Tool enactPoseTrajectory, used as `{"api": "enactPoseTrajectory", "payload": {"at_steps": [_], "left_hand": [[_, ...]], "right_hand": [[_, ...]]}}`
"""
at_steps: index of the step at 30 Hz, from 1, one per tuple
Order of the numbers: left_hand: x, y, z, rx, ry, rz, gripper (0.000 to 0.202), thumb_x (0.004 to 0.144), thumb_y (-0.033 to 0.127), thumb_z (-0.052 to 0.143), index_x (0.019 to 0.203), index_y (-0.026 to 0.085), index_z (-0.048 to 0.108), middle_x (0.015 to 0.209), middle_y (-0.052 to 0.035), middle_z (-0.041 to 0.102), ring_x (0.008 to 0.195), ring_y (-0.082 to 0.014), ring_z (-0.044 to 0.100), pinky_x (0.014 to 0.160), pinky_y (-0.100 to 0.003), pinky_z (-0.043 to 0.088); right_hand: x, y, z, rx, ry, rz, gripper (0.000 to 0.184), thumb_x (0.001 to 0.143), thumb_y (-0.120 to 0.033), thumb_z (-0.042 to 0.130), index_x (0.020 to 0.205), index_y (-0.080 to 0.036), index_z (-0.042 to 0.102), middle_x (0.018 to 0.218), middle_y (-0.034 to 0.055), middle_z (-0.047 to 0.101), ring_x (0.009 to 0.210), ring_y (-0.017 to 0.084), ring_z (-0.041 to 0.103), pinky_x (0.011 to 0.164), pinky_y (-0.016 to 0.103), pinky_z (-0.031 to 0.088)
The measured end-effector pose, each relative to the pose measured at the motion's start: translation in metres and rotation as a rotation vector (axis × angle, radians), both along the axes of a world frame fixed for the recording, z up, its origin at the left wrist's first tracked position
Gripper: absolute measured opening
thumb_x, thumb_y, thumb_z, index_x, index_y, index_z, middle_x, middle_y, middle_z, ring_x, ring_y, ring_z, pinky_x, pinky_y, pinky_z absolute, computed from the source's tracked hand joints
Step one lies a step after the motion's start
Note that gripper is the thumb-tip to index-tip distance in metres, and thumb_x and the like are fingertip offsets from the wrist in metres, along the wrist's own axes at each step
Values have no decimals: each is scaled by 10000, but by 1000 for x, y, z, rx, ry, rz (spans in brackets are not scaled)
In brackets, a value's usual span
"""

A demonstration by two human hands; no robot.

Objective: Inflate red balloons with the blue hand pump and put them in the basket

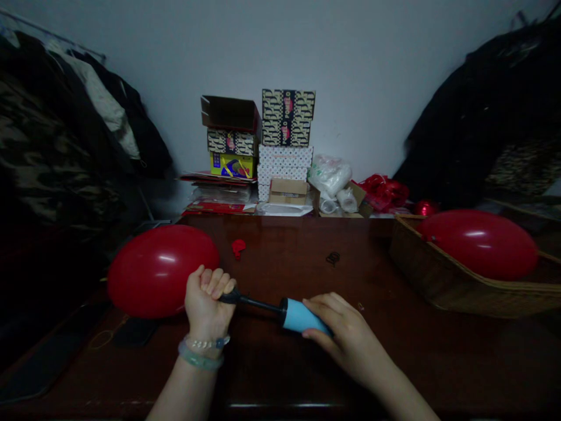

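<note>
1. Had fingers (pixel 217 280) of the left hand (pixel 210 307) curled into a fist, clamped on a black end piece (pixel 230 296), most likely the handle of the hand pump (pixel 302 317).
2. Had the right hand (pixel 346 336) wrapped over the pump's blue barrel, fingers together along the far side and thumb along the near one.
3. Held the pump crosswise over the near part of the brown table (pixel 280 374), with a thin black rod (pixel 260 303) bare between the two grips.
4. Judged the step in hand to be a pumping stroke, with the rod drawn well out. Could not tell a stroke under way from a pause. Could not see the barrel's other end under the right hand, nor any balloon fitted to it.
5. Judged the next move to call for a firm hold on the barrel and a straight push along the rod, without bending it.
6. Saw a limp red balloon (pixel 238 247) just beyond the left fist, a dark tangle (pixel 333 258) farther right, and a big inflated balloon (pixel 162 272) beside the left hand. Could not tell touching from overlap there.
7. Saw another inflated balloon (pixel 480 242) in the wicker basket (pixel 460 287) at right, and stacked boxes (pixel 287 164) against the wall (pixel 363 76).
</note>
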State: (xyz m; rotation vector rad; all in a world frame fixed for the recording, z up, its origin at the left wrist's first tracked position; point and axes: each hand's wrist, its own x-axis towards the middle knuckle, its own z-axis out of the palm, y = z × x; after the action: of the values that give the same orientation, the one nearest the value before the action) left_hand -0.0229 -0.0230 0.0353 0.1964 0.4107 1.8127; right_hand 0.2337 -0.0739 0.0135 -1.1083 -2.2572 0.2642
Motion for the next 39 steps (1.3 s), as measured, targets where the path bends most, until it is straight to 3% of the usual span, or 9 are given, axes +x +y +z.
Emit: {"api": "enactPoseTrajectory", "payload": {"at_steps": [5,10,16,21,25,39], "left_hand": [[20,-2,-4,-30,17,-53,421,770,147,547,528,200,207,414,92,225,322,-40,232,375,-208,252],[30,-6,-4,-26,51,-64,427,775,167,554,527,203,208,416,91,224,322,-43,228,369,-209,243],[10,-3,4,-14,63,-10,423,774,150,530,515,200,198,402,87,213,316,-49,220,366,-215,250],[-14,1,9,6,28,55,413,779,132,493,514,196,183,400,85,207,311,-46,214,361,-209,247],[-17,2,8,12,9,55,413,780,130,500,518,196,186,406,87,208,314,-45,214,362,-208,249],[32,-8,1,-49,38,-55,443,767,164,564,522,201,197,410,89,210,321,-44,210,361,-213,228]], "right_hand": [[-16,-7,-10,101,66,1,404,893,-311,615,1262,-164,540,1081,128,623,948,248,578,831,419,517],[-24,-9,-17,96,98,-11,409,898,-310,608,1274,-171,525,1109,128,614,982,251,571,860,426,509],[-10,-1,-10,8,71,22,417,885,-323,629,1261,-169,537,1110,121,621,983,246,580,865,420,504],[9,5,1,-113,19,-1,394,867,-325,658,1240,-233,571,1120,83,629,996,230,589,883,395,495],[13,5,4,-122,5,-5,385,874,-323,651,1241,-238,572,1110,79,629,998,227,583,883,395,489],[-20,-6,-8,56,103,22,401,908,-343,592,1268,-178,529,1091,122,620,957,242,578,842,422,513]]}}
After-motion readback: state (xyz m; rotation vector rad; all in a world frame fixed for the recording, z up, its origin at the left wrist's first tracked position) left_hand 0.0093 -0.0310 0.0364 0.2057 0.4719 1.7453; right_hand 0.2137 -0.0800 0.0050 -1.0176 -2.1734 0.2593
